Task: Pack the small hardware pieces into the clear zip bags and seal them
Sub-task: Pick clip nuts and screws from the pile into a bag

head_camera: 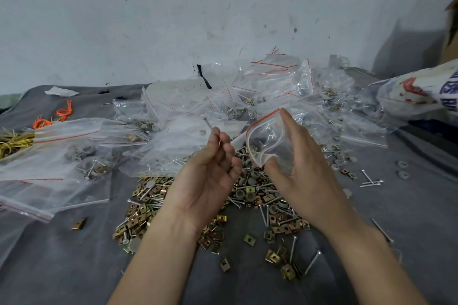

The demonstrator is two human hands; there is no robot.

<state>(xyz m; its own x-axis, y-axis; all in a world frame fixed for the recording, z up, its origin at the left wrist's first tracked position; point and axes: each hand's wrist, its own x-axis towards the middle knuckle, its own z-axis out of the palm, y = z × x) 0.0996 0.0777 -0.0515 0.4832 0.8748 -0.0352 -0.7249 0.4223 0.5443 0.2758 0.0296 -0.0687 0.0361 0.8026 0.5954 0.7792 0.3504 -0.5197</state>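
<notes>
My right hand holds a small clear zip bag with a red strip, thumb and fingers spreading its mouth open toward the left. My left hand is raised palm up just left of the bag's mouth, fingers curled around a thin metal screw that sticks up past the fingertips. Under both hands lies a heap of hardware: brass-coloured square clip nuts, long silver screws and grey round caps, spread on a dark grey cloth.
Filled and empty zip bags pile up behind the heap and to the left. Orange ties and yellow bands lie far left. A printed sack sits at the right. Loose screws scatter right. A stained wall stands behind.
</notes>
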